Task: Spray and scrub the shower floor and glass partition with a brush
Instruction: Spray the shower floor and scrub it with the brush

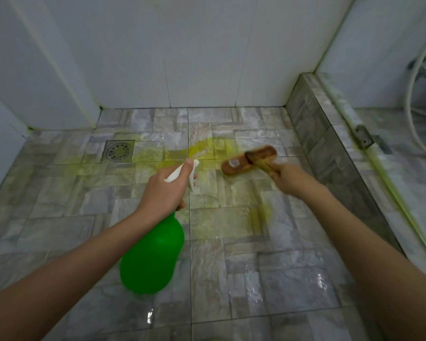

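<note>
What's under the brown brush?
Wet grey floor tiles streaked with yellow-green cleaner. The patch right beneath the brush is covered, so it cannot be seen.

The left grip (pixel 165 190) is holding a green spray bottle (pixel 153 254) by its white trigger head above the wet tiled floor (pixel 59 230). The right grip (pixel 284 177) is clutching a blurred brown brush (pixel 249 158) beside a yellow-green stain (pixel 207 147) near the drain (pixel 119 151).

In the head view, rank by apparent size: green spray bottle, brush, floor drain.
1. green spray bottle: largest, but nearest the camera.
2. brush: motion-blurred, so its lead over the drain is unsure.
3. floor drain: smallest.
</note>
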Motion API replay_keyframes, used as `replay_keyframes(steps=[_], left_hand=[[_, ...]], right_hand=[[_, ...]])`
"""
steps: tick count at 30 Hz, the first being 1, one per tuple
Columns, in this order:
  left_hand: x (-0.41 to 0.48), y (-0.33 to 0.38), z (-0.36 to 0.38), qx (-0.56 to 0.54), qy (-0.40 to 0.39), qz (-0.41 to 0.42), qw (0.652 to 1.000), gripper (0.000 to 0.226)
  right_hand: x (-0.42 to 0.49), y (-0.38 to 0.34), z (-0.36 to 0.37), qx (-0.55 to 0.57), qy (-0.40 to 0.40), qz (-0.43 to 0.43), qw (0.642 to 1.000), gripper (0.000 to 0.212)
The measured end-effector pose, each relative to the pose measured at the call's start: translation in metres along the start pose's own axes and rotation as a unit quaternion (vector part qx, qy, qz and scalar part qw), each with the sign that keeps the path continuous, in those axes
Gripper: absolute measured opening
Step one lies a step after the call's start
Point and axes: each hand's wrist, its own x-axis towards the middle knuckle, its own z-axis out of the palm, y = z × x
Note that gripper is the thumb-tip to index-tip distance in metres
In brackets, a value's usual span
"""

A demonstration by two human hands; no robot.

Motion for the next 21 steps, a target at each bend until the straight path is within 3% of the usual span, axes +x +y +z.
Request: replay_keyframes(steps=[3, 8, 9, 12, 13, 16, 18, 21], left_hand=[[-0.004, 0.001, 0.007, 0.019, -0.01, 0.003, 1.0, 0.051], [0.001, 0.007, 0.009, 0.003, 0.013, -0.035, 0.999, 0.052], [0.003, 0.009, 0.011, 0.001, 0.018, -0.036, 0.999, 0.052], [0.009, 0.014, 0.017, 0.007, 0.027, -0.034, 0.999, 0.048], [0.011, 0.016, 0.018, 0.012, 0.029, -0.032, 0.999, 0.047], [0.019, 0.02, 0.017, 0.017, 0.039, -0.032, 0.999, 0.047], [0.025, 0.02, 0.013, 0.011, 0.043, -0.041, 0.998, 0.047], [0.031, 0.021, 0.013, 0.017, 0.046, -0.048, 0.998, 0.047]], right_hand=[[0.011, -0.002, -0.016, 0.011, -0.013, -0.003, 1.0, 0.05], [-0.032, 0.013, 0.001, 0.032, -0.028, -0.002, 0.999, 0.039], [-0.013, 0.006, -0.004, 0.031, -0.02, 0.003, 0.999, 0.043], [0.054, -0.013, -0.023, 0.041, 0.014, -0.002, 0.999, 0.079], [0.065, -0.013, -0.026, 0.035, 0.02, 0.001, 0.999, 0.076], [0.036, -0.003, -0.01, 0.026, 0.004, -0.012, 1.0, 0.043], [-0.001, 0.002, 0.003, 0.05, -0.001, 0.0, 0.999, 0.044], [0.041, -0.012, -0.008, 0.031, -0.001, -0.021, 0.999, 0.041]])
